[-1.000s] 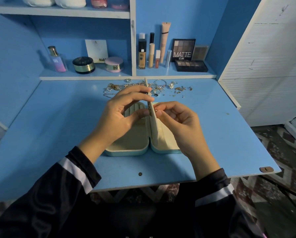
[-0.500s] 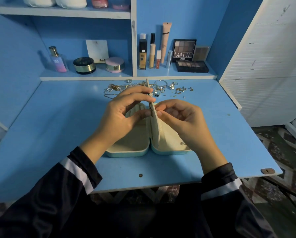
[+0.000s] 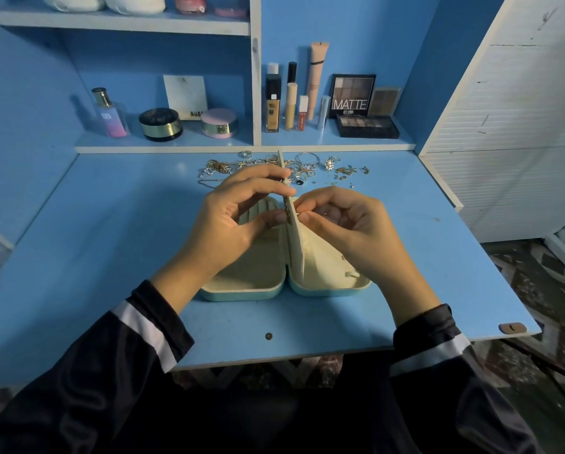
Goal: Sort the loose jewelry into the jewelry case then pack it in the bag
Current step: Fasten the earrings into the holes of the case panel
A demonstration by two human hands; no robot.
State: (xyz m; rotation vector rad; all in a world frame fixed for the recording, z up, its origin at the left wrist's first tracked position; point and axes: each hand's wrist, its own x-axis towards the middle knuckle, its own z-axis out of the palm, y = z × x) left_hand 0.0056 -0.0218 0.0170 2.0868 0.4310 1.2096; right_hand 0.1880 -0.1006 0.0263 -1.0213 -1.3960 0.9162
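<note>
A pale teal jewelry case [image 3: 242,291] lies open on the blue desk, cream inside, with a thin cream divider panel [image 3: 296,237] standing upright along its hinge. My left hand [image 3: 232,221] pinches that panel from the left, thumb and forefinger on it. My right hand [image 3: 346,224] presses a small gold piece, likely an earring, against the panel's right face with its fingertips. Loose gold and silver jewelry [image 3: 307,167] lies scattered behind the case. No bag is in view.
The desk [image 3: 111,244] ends at a front edge near my sleeves. A low shelf [image 3: 337,144] behind holds cosmetic bottles, jars and eyeshadow palettes [image 3: 353,96]. A white slatted panel [image 3: 517,126] stands at the right.
Both hands stay at the upright panel. My right hand has shifted slightly right, uncovering more of the case's right half.
</note>
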